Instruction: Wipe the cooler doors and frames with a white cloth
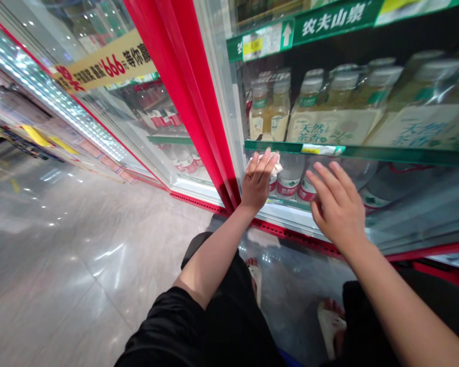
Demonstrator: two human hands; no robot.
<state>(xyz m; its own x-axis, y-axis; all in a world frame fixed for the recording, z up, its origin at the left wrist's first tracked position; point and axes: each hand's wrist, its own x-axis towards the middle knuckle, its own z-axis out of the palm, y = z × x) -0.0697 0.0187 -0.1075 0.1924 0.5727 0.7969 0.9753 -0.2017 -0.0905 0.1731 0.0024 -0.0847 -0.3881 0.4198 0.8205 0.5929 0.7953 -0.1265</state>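
**A:** lol what's the left hand [257, 182] doing there?

**B:** It's pressing a crumpled white tissue [274, 167] against the glass door [416, 221] of a drinks cooler, just under the shelf [386, 154] with the green edge.

**A:** and the right hand [338, 206]?

**B:** Nothing in it. Fingers are spread, and it's either flat on the glass or just off it, can't quite tell. The hands are apart, but not by much.

**A:** what's behind the glass?

**B:** Tea bottles [270, 109] in wrapped packs on that shelf, and white bottles [289, 178] with red labels right behind the hands.

**A:** anything else around?

**B:** A red frame [183, 89] runs down the door's left side, next to the left hand. Past that there's a shiny tile floor [72, 260], and the person's sandals [331, 326] are down by the base of the cooler.
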